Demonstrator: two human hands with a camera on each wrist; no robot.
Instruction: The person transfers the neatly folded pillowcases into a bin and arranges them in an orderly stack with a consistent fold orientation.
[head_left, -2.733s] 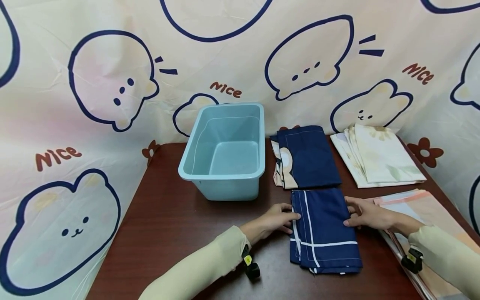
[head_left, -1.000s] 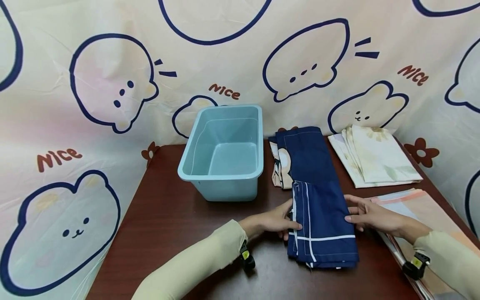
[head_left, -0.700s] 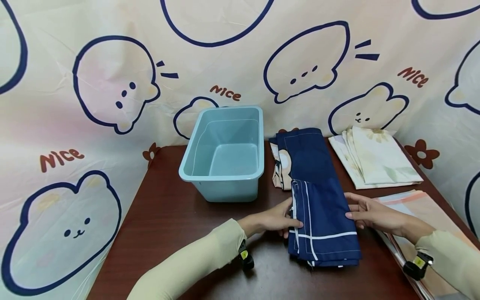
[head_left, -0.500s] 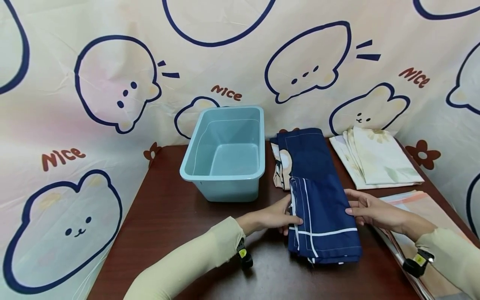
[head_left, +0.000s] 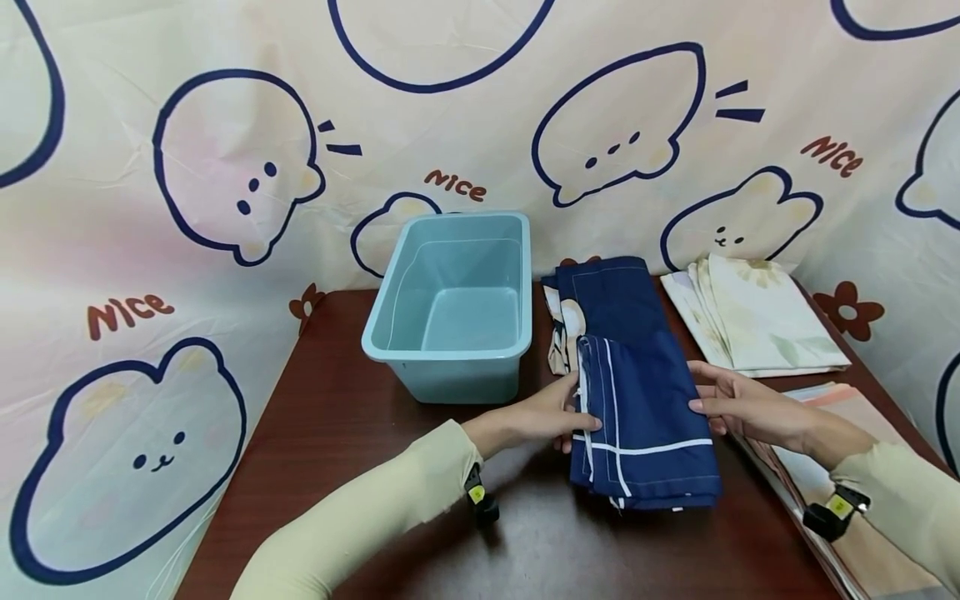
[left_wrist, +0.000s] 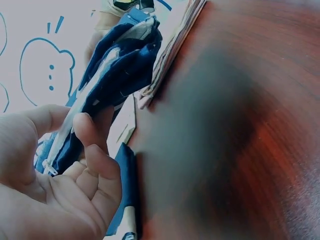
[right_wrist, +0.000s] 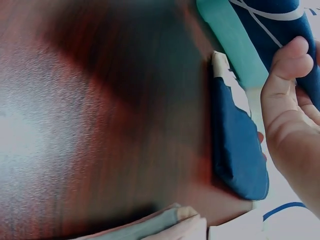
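A folded navy cloth with white lines [head_left: 652, 417] is held up off the table between both hands. My left hand [head_left: 551, 412] pinches its left edge, thumb on top and fingers beneath. At the opposite edge my right hand [head_left: 750, 408] grips it the same way. In the left wrist view the cloth [left_wrist: 125, 65] shows stacked folds and a white zip [left_wrist: 49, 167] along the edge by the left hand. The right wrist view has the cloth [right_wrist: 270, 20] at the top right, raised above the tabletop. In the head view it overlaps a second folded navy cloth [head_left: 611, 296].
A light blue plastic tub [head_left: 457, 379] stands left of the cloths on the dark red-brown table [head_left: 315, 450]. White floral folded cloth [head_left: 772, 321] lies at the back right. A peach and grey folded cloth [head_left: 873, 421] lies under the right forearm. A printed curtain [head_left: 480, 100] hangs behind.
Both hands have taken hold of the white-lined navy cloth and lifted it off the table. It has risen and shifted slightly away from me, now overlapping the other navy cloth in view.
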